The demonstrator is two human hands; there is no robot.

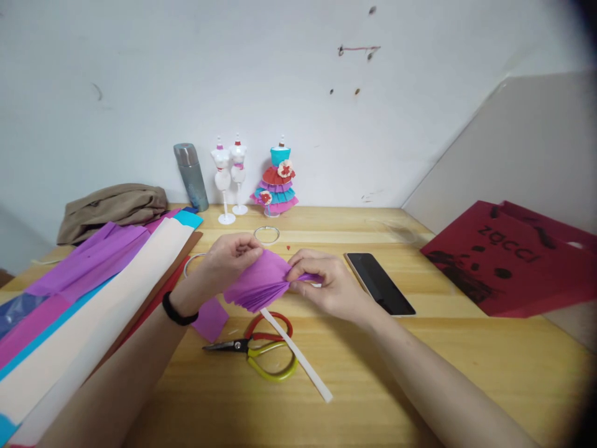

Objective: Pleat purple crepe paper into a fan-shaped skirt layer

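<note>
Purple crepe paper (pixel 261 277), pleated and fanned out on its left side, is held up over the table between both hands. My right hand (pixel 326 283) pinches its gathered end between thumb and fingers. At the fan's upper left edge, my left hand (pixel 233 255) has curled fingers gripping the paper. Scissors (pixel 239 346) with one red and one yellow handle lie just below the paper. A white strip (pixel 303 361) rests across the handles, its upper end near the fan. Beside my left wrist lies a small purple paper piece (pixel 211 320).
Stacked coloured paper sheets (pixel 107 298) cover the left side. Two white mannequins (pixel 222 177), a dressed mannequin (pixel 277 180) and a bottle (pixel 191 177) stand along the wall. A phone (pixel 380 283) and a red bag (pixel 508 261) lie to the right; a metal ring (pixel 267 241) sits behind my hands.
</note>
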